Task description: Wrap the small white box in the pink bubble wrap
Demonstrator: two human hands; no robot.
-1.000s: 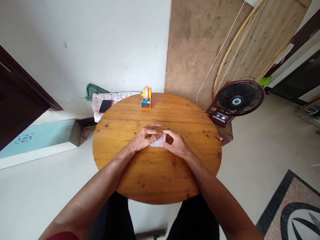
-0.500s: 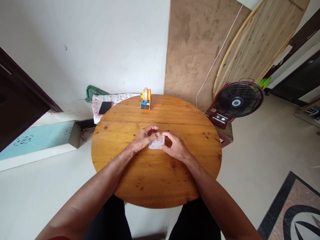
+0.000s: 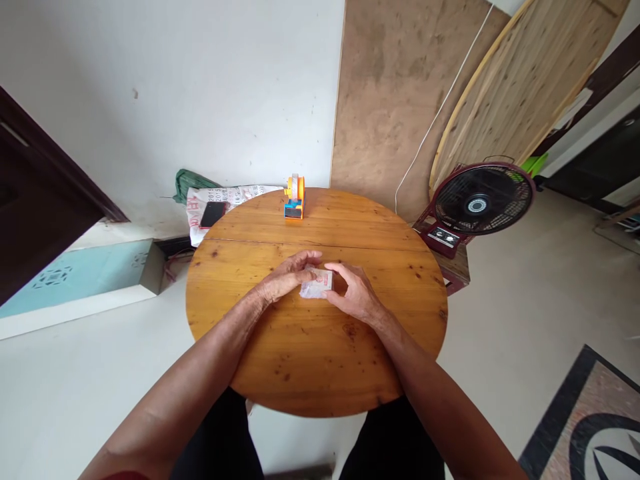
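Note:
A small whitish packet with red print [image 3: 318,284], in crinkled clear plastic, is between my two hands over the middle of the round table. My left hand [image 3: 291,275] rests its thumb on the packet's upper left part, and its other fingers curl behind the far side. On the right edge, the thumb and index finger of my right hand [image 3: 355,292] pinch the packet at its near and far corners. A gap shows between that edge and the palm. The packet's underside is hidden.
An orange and blue tape dispenser [image 3: 295,200] stands at the far edge of the wooden table [image 3: 310,373]. Beyond its left edge, a dark phone [image 3: 213,215] lies on a printed white sack [image 3: 196,199]. A fan [image 3: 477,203] stands to the right.
My left thumb has slid slightly left over the packet, so more of its red print shows. Both hands stay around it. The whole view has shifted a little.

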